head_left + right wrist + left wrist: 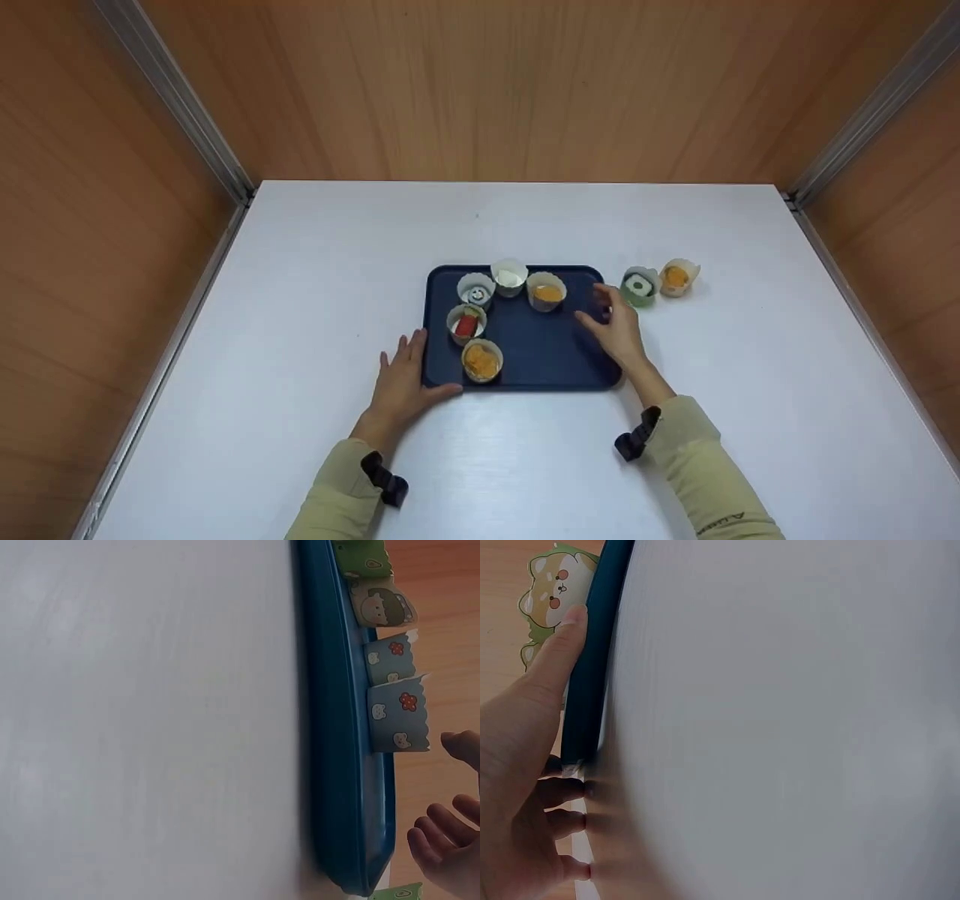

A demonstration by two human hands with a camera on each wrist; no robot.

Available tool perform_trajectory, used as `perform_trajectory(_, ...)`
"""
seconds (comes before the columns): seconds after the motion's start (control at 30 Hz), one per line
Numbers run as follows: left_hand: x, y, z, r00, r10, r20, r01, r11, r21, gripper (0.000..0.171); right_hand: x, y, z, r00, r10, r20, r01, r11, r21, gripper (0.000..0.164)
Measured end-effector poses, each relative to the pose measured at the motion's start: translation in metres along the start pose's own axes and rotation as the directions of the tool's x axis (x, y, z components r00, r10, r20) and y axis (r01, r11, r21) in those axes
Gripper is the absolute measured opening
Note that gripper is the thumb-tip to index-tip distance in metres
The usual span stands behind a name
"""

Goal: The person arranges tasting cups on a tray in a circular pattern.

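A dark blue tray (547, 345) lies on the table with several small paper cups in it. Orange pieces fill the front-most cup (482, 361) and the back-right cup (547, 292); a red piece shows in another cup (466, 325). My left hand (402, 384) rests at the tray's front-left corner, fingers along the left side, thumb on the front edge; in the left wrist view the thumb (559, 652) touches the tray's wall. Above the tray's right edge, my right hand (619, 330) holds nothing, thumb and fingers apart.
Right of the tray, near its back corner, stand a green cup (639, 287) with a white ring-shaped piece and a pale cup (679, 277) with an orange piece. Wood-grain panels (480, 90) wall in the white table (337, 247) at the back and sides.
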State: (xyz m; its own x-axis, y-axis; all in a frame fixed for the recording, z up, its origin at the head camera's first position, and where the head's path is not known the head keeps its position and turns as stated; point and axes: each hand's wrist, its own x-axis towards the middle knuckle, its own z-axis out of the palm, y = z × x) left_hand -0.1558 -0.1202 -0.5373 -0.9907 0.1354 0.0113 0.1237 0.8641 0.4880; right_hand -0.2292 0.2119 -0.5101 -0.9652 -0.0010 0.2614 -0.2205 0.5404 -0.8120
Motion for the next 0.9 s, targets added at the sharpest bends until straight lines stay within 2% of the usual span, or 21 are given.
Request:
perform_trajectory(0.2, 0.0, 0.0, -0.001, 1.0, -0.004, 0.009, 0.004, 1.0, -0.001, 0.111, -0.004, 0.006, -0.009, 0.996, 0.016, -0.086, -0.014, 0.999, 0.031, 0.049)
perform_trajectory(0.4, 0.0, 0.0, -0.001, 1.0, -0.005, 0.012, 0.005, 1.0, 0.002, 0.111, -0.007, 0.013, -0.016, 0.982, 0.037, -0.185, -0.026, 0.998, 0.062, 0.049)
perform_trajectory(0.67, -0.001, 0.0, -0.002, 1.0, -0.01, 0.012, 0.01, 1.0, -0.005, 0.111, -0.006, 0.023, -0.024, 0.945, 0.091, -0.313, -0.077, 0.995, 0.056, 0.053)
perform_trajectory(0.9, -0.001, -0.002, -0.001, 1.0, 0.0, 0.0, 0.0, 1.0, 0.005, 0.112, -0.002, 0.033, -0.031, 0.918, 0.141, -0.372, -0.131, 0.99, 0.051, 0.056)
